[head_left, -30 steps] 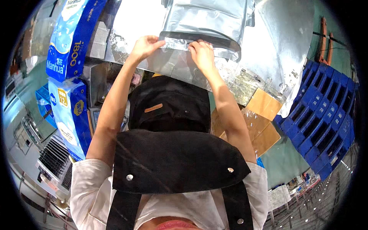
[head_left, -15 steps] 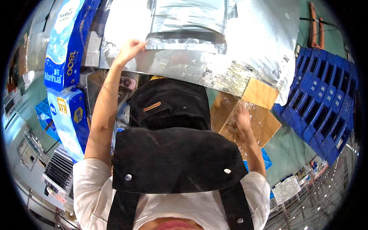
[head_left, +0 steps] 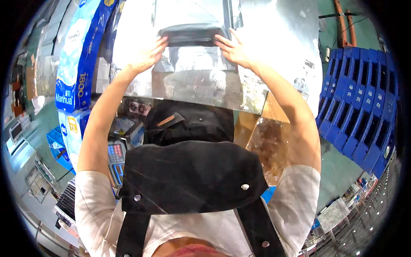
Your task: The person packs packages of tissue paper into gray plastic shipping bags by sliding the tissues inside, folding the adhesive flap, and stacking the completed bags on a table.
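Note:
A grey plastic mailing bag [head_left: 188, 15] lies on the pale tabletop, with a dark band across its near part and a shiny strip [head_left: 192, 58] below that. My left hand [head_left: 150, 55] touches the left end of the dark band with outstretched fingers. At the band's right end, my right hand [head_left: 235, 51] rests its spread fingers on the bag. Glare washes out part of the left hand and the tabletop around it.
Blue-and-white packs [head_left: 79, 64] stand along the left. An open cardboard box [head_left: 272, 141] with clear plastic in it sits below the table's front edge, right of my black apron [head_left: 192, 177]. A calculator-like keypad [head_left: 115, 154] is at left; blue pallets [head_left: 359, 103] stand far right.
My right hand has come up from the cardboard box to the bag's right side. My left hand has shifted slightly on the left side. The bag's near end now shows a dark raised band.

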Demonstrator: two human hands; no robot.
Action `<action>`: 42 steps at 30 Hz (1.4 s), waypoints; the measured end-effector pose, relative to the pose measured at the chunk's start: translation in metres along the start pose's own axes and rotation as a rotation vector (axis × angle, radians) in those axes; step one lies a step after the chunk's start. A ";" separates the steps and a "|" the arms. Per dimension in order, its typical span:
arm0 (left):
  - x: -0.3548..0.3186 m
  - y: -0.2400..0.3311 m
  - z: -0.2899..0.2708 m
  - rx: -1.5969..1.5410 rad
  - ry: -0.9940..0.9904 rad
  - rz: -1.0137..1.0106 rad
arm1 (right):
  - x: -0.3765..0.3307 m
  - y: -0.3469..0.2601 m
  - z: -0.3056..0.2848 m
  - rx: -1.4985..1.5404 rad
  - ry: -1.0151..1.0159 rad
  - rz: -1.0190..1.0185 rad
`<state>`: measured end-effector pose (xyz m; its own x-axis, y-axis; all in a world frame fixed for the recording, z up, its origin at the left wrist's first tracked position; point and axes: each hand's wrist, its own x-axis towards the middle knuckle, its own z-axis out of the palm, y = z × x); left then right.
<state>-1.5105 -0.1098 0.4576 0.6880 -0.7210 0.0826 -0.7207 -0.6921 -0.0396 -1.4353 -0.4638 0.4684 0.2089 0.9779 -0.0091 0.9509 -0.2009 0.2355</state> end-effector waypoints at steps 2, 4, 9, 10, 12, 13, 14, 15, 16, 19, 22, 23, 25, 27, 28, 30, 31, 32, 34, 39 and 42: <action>-0.017 -0.008 0.000 -0.075 -0.053 -0.045 | -0.015 -0.001 0.012 0.325 0.041 0.238; -0.019 -0.014 -0.007 -0.156 -0.109 -0.097 | -0.023 0.012 0.011 0.655 0.075 0.471; 0.028 -0.090 -0.029 -0.689 -0.245 -0.534 | 0.023 0.083 0.018 0.576 0.041 0.731; 0.045 -0.109 -0.030 -0.724 -0.285 -0.528 | 0.043 0.100 0.018 0.659 -0.145 0.855; 0.074 -0.122 -0.009 -0.863 -0.285 -0.601 | 0.074 0.125 0.036 0.920 -0.364 0.941; 0.087 -0.124 0.006 -1.003 -0.282 -0.667 | 0.085 0.129 0.045 1.031 -0.396 1.034; 0.099 -0.120 0.017 -1.026 -0.287 -0.664 | 0.088 0.134 0.054 1.137 -0.435 1.138; 0.108 -0.112 0.025 -1.058 -0.141 -0.793 | 0.081 0.126 0.094 1.135 -0.070 1.314; 0.108 -0.112 0.030 -1.057 -0.002 -0.933 | 0.090 0.119 0.099 1.190 0.014 1.285; 0.139 -0.092 0.049 -1.382 0.558 -1.361 | 0.086 0.110 0.094 1.473 0.470 1.477; 0.104 -0.113 0.035 -1.623 0.584 -1.521 | 0.123 0.106 0.025 1.889 0.444 1.527; 0.138 -0.108 0.004 -1.840 0.600 -1.539 | 0.107 0.131 -0.011 1.887 0.416 1.568; 0.158 -0.104 -0.018 -1.460 0.555 -1.308 | 0.078 0.149 -0.011 2.088 0.383 1.250; 0.204 -0.078 -0.066 -1.704 0.567 -1.476 | 0.042 0.155 -0.014 2.048 0.516 1.195; 0.229 -0.062 -0.083 -1.789 0.599 -1.538 | 0.022 0.161 -0.023 2.030 0.585 1.147; 0.247 -0.055 -0.075 -1.704 0.589 -1.417 | -0.009 0.168 -0.036 1.895 0.758 1.142; 0.260 -0.056 -0.072 -1.615 0.565 -1.323 | -0.026 0.173 -0.036 1.765 0.858 1.194; 0.292 -0.049 -0.069 -1.706 0.550 -1.298 | -0.055 0.183 -0.032 1.731 0.918 1.244; 0.375 -0.011 -0.079 -1.848 0.527 -1.127 | -0.118 0.215 -0.015 1.707 1.036 1.332; 0.503 -0.039 0.032 -2.073 0.385 -0.999 | -0.175 0.305 0.046 2.028 1.139 1.375; 0.539 -0.055 0.103 -1.230 0.395 -0.874 | -0.194 0.320 0.114 1.971 1.009 1.551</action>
<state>-1.0912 -0.4632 0.4012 0.9926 0.0670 -0.1012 0.1162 -0.2827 0.9521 -1.1453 -0.7246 0.4345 0.8928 -0.0852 -0.4423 -0.3874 0.3558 -0.8505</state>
